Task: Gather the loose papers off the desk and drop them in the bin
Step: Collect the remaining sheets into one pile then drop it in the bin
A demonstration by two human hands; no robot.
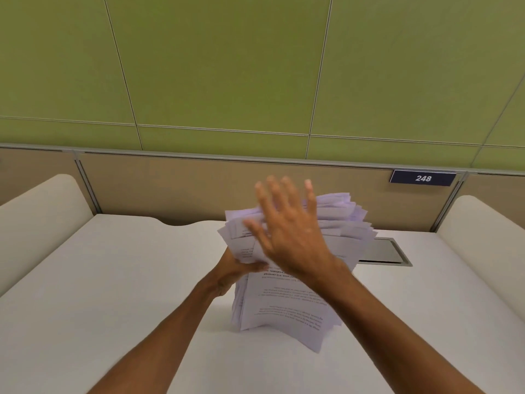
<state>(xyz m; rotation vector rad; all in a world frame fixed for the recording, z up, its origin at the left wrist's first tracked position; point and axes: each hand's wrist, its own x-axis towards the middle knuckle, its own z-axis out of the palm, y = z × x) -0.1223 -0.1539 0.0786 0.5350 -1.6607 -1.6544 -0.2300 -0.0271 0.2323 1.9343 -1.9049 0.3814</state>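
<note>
A thick, untidy stack of white printed papers [287,305] stands nearly upright over the white desk [119,280], its lower edge near the desktop. My left hand [235,273] grips the stack's left side, thumb across the front sheet. My right hand [287,231] is spread flat, fingers apart, in front of the stack's upper part, blurred by motion; whether it touches the paper I cannot tell. No bin is in view.
A grey metal cable flap [389,250] is set into the desk behind the stack on the right. Cream padded dividers [42,211] [488,237] flank the desk. A tan partition with a plate reading 248 [422,178] and a green wall stand behind.
</note>
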